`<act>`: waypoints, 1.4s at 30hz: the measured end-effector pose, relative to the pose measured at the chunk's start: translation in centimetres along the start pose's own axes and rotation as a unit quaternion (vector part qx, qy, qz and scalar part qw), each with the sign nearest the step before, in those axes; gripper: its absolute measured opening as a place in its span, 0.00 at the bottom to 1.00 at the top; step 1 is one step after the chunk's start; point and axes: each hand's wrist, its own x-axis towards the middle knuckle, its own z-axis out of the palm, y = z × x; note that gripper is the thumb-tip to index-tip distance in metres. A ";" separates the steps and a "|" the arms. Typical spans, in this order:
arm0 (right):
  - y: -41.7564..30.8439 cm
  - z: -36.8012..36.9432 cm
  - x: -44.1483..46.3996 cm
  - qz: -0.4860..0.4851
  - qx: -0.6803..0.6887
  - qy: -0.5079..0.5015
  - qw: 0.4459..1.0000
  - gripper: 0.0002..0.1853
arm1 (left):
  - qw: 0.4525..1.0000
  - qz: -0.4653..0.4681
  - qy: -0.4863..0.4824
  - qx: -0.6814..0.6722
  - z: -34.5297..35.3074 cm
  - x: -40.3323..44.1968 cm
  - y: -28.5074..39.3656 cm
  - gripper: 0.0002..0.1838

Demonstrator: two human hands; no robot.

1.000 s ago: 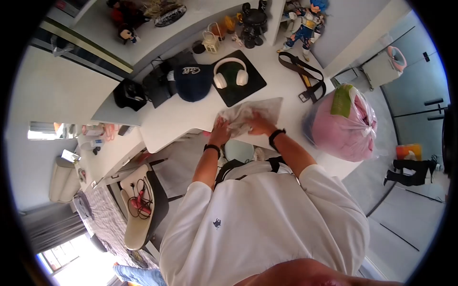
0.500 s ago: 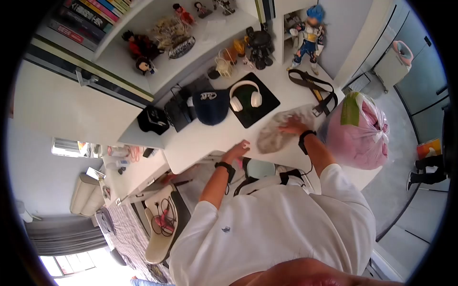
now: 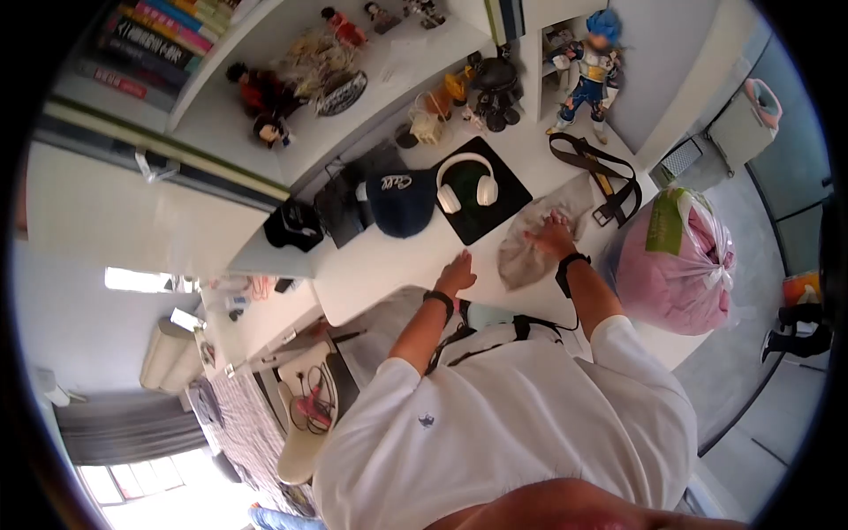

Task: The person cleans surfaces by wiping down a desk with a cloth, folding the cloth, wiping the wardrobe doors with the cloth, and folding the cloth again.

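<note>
My right hand (image 3: 555, 237) lies on a crumpled grey-beige cloth (image 3: 523, 258), its fingers spread over the fabric, which rests on the white desk (image 3: 371, 269). To the left of the cloth, my left hand (image 3: 456, 276) is at the desk's front edge, holding nothing, with its fingers stretched out. White headphones (image 3: 450, 196) rest on a black mat (image 3: 488, 221) beyond both hands. Left of the mat is a dark blue cap (image 3: 402, 208). A dark belt (image 3: 623, 172) is coiled loosely past the far right side of the cloth.
A clear bag of pink fabric (image 3: 671, 269) stands at the desk's right end. Figurines and books (image 3: 146, 35) fill the shelves above, and a blue-haired figure (image 3: 592, 79) stands at the back right. A chair (image 3: 305, 433) holds a corded pink item. Another person's legs (image 3: 799, 340) show far right.
My left hand has straightened its fingers and reached a little forward. My right hand stays on the cloth, which looks smoother at its far end. The whole view has shifted slightly.
</note>
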 end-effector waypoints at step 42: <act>-1.9 0.9 2.9 0.020 -0.040 0.082 0.996 0.22 | 0.994 0.094 0.047 0.023 -4.6 3.1 2.3 0.36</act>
